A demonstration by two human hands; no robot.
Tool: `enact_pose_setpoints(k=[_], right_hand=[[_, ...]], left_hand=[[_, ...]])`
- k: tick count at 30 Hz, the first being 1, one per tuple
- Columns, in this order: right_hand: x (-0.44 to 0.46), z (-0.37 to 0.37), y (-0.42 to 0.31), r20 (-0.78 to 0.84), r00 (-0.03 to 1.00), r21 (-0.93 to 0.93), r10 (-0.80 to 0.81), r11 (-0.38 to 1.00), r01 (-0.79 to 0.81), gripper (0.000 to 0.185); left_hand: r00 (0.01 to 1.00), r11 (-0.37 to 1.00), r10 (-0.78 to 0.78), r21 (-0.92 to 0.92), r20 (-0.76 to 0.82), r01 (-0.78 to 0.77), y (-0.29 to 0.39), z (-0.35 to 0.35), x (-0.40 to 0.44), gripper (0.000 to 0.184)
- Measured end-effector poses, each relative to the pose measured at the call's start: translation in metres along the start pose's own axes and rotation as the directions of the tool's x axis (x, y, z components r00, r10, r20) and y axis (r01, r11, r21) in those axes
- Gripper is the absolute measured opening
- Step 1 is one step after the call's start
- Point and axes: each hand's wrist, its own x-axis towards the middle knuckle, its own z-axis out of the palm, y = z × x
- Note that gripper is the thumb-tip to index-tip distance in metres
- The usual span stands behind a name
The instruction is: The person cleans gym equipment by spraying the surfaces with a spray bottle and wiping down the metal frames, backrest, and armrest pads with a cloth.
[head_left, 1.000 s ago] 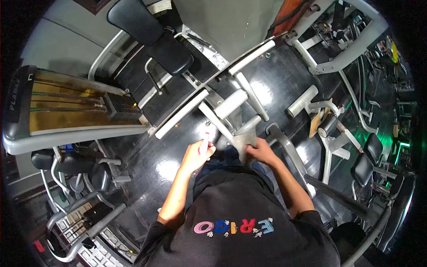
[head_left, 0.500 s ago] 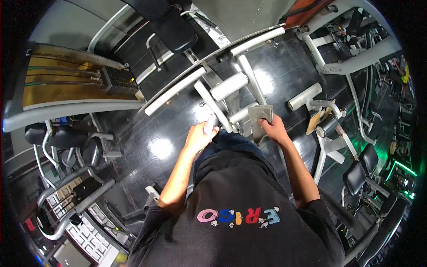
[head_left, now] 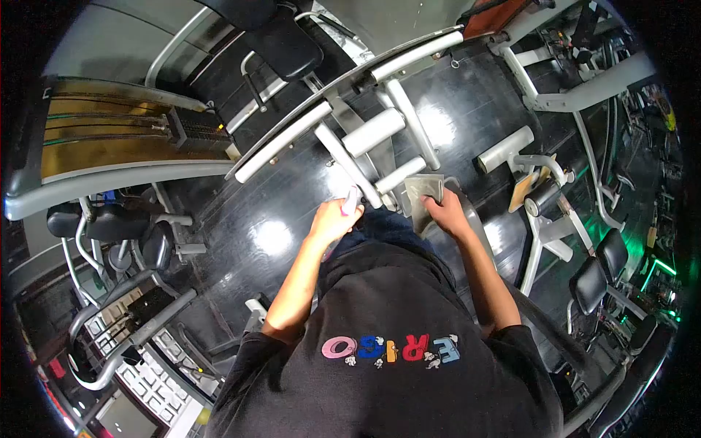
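Pink-white item (head_left: 351, 199) partly hidden by L hand (head_left: 334, 222); blk backrest (head_left: 244, 13) cut off @ top.

Machines (head_left: 374, 131) fill a gym. A weight stack (head_left: 201, 130) stands at ten o'clock, a seat (head_left: 293, 57) at eleven, cushions (head_left: 588, 287) at three.

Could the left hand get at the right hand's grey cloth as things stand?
Probably yes: the way from the left hand to the grey cloth looks free, though that hand holds a pink-and-white object.
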Motion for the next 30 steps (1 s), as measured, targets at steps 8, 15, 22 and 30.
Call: enact_pose_setpoints(k=[8, 15, 22, 30], right_hand=[[-0.002, 0.044, 0.052, -0.073, 0.980, 0.194, 0.186, 0.966, -0.169, 0.034], [0.031, 0.110, 0.021, -0.392, 0.910, 0.087, -0.132, 0.980, 0.180, 0.036], [0.116, 0.125, -0.011, -0.065, 0.996, -0.320, -0.053, 0.947, 0.030, 0.039], [0.064, 0.158, -0.009, -0.259, 0.965, -0.274, -0.038, 0.961, -0.035, 0.036]], left_hand=[[0.991, 0.987, 0.015, 0.159, 0.130, -0.036, -0.007, 0.015, -0.009, 0.044], [0.966, 0.940, 0.153, 0.273, 0.208, -0.207, -0.024, 0.000, -0.036, 0.048], [0.981, 0.969, 0.032, 0.233, 0.193, -0.078, -0.080, -0.055, -0.083, 0.044], [0.992, 0.986, 0.034, 0.160, 0.122, -0.054, -0.111, -0.100, -0.106, 0.041]])
